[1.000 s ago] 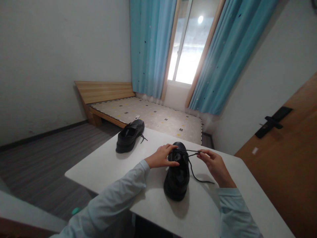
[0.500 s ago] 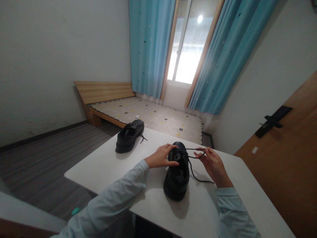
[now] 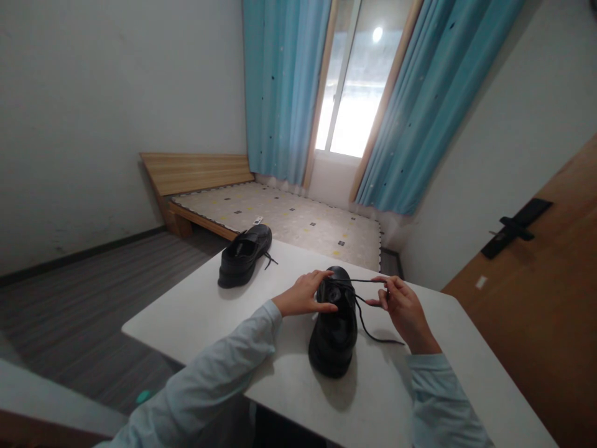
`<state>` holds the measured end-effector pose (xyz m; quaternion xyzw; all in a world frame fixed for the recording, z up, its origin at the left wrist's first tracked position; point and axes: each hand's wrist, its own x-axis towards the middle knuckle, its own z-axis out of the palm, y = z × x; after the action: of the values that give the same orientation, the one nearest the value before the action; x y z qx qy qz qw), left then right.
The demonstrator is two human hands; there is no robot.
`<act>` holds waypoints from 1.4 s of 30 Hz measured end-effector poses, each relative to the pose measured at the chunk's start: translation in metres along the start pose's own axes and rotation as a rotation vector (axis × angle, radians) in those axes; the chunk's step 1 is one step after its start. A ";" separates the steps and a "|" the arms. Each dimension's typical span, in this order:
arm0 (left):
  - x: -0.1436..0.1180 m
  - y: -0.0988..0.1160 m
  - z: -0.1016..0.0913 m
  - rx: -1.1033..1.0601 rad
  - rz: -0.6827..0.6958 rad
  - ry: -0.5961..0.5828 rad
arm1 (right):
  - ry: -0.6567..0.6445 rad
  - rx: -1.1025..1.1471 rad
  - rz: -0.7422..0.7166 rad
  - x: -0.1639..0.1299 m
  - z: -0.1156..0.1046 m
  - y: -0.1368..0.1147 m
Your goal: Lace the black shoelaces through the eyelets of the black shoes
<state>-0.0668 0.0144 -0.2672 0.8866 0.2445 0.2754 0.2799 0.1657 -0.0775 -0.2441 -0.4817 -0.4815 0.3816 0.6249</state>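
A black shoe (image 3: 332, 342) stands upright on the white table (image 3: 280, 386), its toe pointing away from me. My left hand (image 3: 305, 294) grips the shoe's left side near the lacing, thumb towards the tongue. To the right of the shoe, my right hand (image 3: 402, 303) pinches a black shoelace (image 3: 366, 281), which runs taut from the eyelets to the fingers. Another stretch of lace hangs down beside the shoe and trails over the tabletop below my right hand.
A second black shoe (image 3: 245, 255) with loose lace ends sits at the table's far left edge. Behind the table is a bed with a bare mattress (image 3: 298, 218) and wooden headboard (image 3: 200, 173). A wooden door (image 3: 550, 298) stands on the right.
The fingers of my right hand have curled in more. The open loop of lace around them no longer shows, while the upper strand stays taut. My left hand keeps its place.
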 end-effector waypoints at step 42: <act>0.000 -0.002 -0.001 -0.003 0.007 -0.016 | 0.325 -1.643 -0.622 -0.002 -0.005 0.012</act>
<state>-0.0680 0.0160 -0.2678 0.8892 0.2389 0.2697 0.2821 0.1697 -0.0773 -0.2567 -0.6733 -0.6173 -0.3435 0.2182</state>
